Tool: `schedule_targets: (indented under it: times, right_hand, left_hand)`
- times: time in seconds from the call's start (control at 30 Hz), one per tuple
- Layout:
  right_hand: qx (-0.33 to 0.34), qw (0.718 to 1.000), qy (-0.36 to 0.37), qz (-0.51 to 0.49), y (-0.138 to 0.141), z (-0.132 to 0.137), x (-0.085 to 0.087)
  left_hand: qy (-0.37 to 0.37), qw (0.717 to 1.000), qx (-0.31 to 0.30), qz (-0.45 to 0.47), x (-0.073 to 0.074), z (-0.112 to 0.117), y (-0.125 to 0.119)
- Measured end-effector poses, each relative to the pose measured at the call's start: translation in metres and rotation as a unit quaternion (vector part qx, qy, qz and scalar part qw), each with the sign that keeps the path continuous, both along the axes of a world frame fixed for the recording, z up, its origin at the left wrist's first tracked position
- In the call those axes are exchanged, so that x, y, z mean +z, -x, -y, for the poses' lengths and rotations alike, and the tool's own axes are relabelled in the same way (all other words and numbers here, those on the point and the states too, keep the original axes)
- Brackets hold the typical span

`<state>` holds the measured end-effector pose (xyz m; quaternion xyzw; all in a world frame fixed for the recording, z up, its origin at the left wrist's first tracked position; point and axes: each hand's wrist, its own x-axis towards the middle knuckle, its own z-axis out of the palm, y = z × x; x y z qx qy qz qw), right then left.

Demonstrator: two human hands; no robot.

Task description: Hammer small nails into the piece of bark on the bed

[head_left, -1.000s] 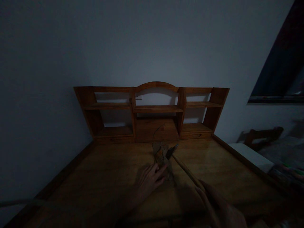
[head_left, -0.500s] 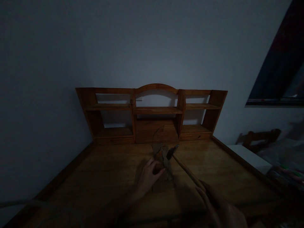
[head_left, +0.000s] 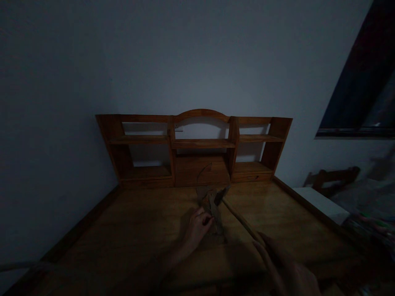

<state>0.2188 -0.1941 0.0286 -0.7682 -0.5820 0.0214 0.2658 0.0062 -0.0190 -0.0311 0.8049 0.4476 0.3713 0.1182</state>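
Note:
My right hand (head_left: pixel 288 263) is wrapped round the long wooden handle of a hammer (head_left: pixel 239 216). Its dark metal head rests against or just above a torn, brown, cardboard-like piece (head_left: pixel 216 211) with ragged edges on the desk. Beside that piece's left edge is my left hand (head_left: pixel 199 225), fingers curled, with thumb and forefinger pinched together. Whatever lies between those fingertips is too dark and small to name. Under the torn piece a flat brownish sheet shows faintly. A thin curved strand (head_left: pixel 202 170) rises behind it.
The wooden desk (head_left: pixel 148 222) has raised side edges and a shelf unit (head_left: pixel 200 144) along its back, against a pale wall. To the right stand a white surface (head_left: pixel 321 203), a wooden chair back (head_left: pixel 336 179) and a dark window (head_left: pixel 352 90). The light is dim.
My left thumb and forefinger have closed into a pinch beside the torn piece. The hammer stays nearly in place in my right hand. The view has shifted slightly.

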Motion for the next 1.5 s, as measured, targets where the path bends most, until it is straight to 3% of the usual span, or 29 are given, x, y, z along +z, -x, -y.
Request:
schedule_targets:
  times: [0.1,0.27,0.4,0.67,0.83,1.13,1.23,1.33,1.5]
  right_hand:
    - [-0.003,1.0,0.008,0.007,0.001,0.0,0.001]
    - [0.072,0.995,0.031,0.062,0.004,-0.002,-0.007]
    - [0.069,0.991,0.029,0.111,0.009,-0.004,-0.014]
    - [0.055,0.995,0.068,0.041,0.011,-0.001,0.0]
    - [0.072,0.991,0.115,0.02,0.011,-0.005,-0.007]
    - [-0.004,0.997,0.026,-0.077,0.0,0.002,-0.008]
    - [-0.03,0.99,0.012,-0.138,-0.013,0.002,-0.017]
    - [-0.036,0.98,0.009,-0.196,-0.037,0.0,-0.038]
    - [-0.018,0.976,0.045,-0.214,-0.072,-0.003,-0.063]
  left_hand:
    - [0.01,1.0,-0.024,0.014,-0.003,-0.004,-0.001]
    - [0.012,0.998,-0.047,0.027,-0.007,-0.009,-0.001]
    - [-0.001,0.999,-0.046,0.018,-0.004,-0.008,-0.001]
    - [-0.006,0.999,-0.052,0.008,-0.003,-0.01,-0.002]
    - [-0.009,0.999,-0.036,-0.005,-0.003,-0.008,-0.001]
    - [-0.015,0.999,-0.034,-0.013,-0.011,-0.012,0.0]
    - [-0.02,0.999,-0.034,-0.019,-0.007,-0.009,0.003]
    - [-0.026,0.999,-0.031,-0.013,-0.002,-0.006,0.008]
    - [-0.034,0.999,-0.024,0.01,0.003,-0.004,0.015]
